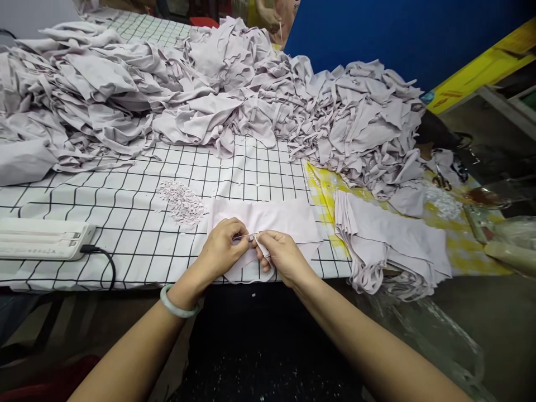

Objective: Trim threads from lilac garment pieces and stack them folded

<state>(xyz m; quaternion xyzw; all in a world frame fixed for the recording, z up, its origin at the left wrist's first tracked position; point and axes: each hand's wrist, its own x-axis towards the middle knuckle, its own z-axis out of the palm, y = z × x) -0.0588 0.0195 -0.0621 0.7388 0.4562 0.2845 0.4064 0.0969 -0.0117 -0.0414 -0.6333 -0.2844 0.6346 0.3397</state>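
A pale lilac fabric piece (285, 215) lies flat on the table in front of me. Above its near edge my left hand (225, 245) is closed in a pinch on something thin and light, too small to name. My right hand (277, 251) grips a folded bit of the same fabric, with its fingers curled under it. Fingertips of both hands nearly meet. Left of the fabric piece, a heap of small pale snippets (182, 204) sits on the checked cloth.
Large piles of lilac fabric pieces (234, 78) cover the table's far side. A neat stack (393, 234) lies at right on a yellow checked cloth (464, 251), near scissors (441, 180). At left sits a white power bank (42, 239) with a black cable (109, 262). Another person's hand (270, 18) shows behind.
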